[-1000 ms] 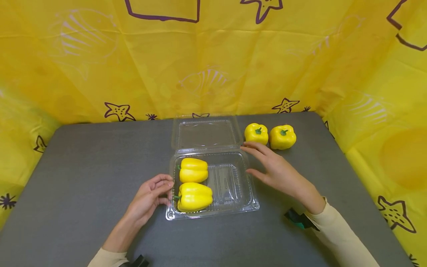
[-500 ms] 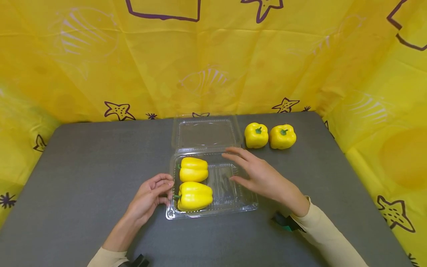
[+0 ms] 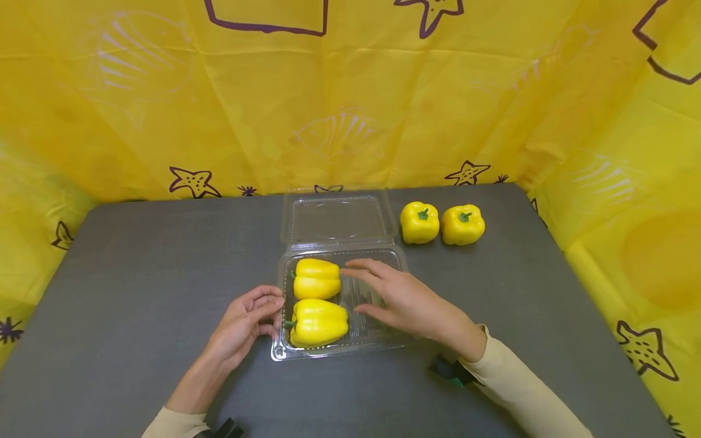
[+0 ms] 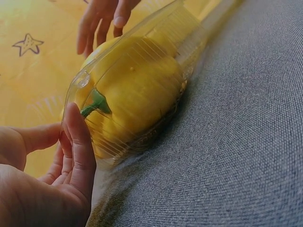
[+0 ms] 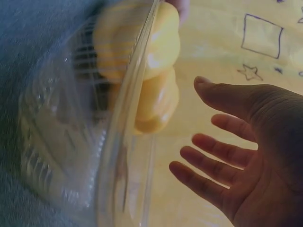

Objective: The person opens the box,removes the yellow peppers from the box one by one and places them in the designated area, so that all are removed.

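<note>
A clear plastic clamshell container (image 3: 378,347) lies open on the table, its lid (image 3: 339,219) folded back toward the wall. Two yellow bell peppers lie on their sides along its left half: a rear pepper (image 3: 317,278) and a front pepper (image 3: 319,322), stems to the left. My left hand (image 3: 241,322) pinches the container's left rim between thumb and fingers, as the left wrist view shows. My right hand (image 3: 408,301) hovers over the right half with fingers spread and nothing in it; its fingertips are close to the rear pepper, and I cannot tell whether they touch.
Two more yellow bell peppers stand upright behind and right of the container, a nearer one (image 3: 420,222) and one farther right (image 3: 463,224). The grey table (image 3: 137,274) ends at a yellow patterned cloth (image 3: 263,121) at the back and sides.
My right hand has moved left from the container's right edge to over its inside, closer to the peppers. My left hand and the container have stayed in place.
</note>
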`<state>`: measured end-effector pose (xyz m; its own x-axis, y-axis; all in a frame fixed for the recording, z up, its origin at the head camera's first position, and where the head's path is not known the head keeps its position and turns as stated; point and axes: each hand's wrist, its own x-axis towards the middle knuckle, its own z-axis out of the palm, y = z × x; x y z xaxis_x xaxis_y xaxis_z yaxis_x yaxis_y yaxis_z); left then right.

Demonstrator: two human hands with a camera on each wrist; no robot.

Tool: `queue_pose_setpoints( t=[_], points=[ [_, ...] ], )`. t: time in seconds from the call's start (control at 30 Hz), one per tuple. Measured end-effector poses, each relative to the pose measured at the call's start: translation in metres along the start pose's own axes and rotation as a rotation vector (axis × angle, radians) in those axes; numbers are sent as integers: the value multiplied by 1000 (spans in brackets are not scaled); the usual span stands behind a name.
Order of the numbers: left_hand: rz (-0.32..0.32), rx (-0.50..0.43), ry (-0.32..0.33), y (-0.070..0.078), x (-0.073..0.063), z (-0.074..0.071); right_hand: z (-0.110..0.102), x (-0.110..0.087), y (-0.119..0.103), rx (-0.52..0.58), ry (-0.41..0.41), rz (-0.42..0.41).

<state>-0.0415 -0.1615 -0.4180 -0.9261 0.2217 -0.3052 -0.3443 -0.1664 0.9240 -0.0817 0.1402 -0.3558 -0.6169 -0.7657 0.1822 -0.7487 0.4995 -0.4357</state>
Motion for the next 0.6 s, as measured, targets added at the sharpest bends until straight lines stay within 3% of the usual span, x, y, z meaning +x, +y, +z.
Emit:
queue_pose_setpoints(
  t=[0.13,0.6],
  points=[
    [5,-4,-6,0,0,0,4,3,-5,4,11,-23],
    [0,13,-7,0,2,-1,21,14,-23,-17,-85,-64]
  ],
)
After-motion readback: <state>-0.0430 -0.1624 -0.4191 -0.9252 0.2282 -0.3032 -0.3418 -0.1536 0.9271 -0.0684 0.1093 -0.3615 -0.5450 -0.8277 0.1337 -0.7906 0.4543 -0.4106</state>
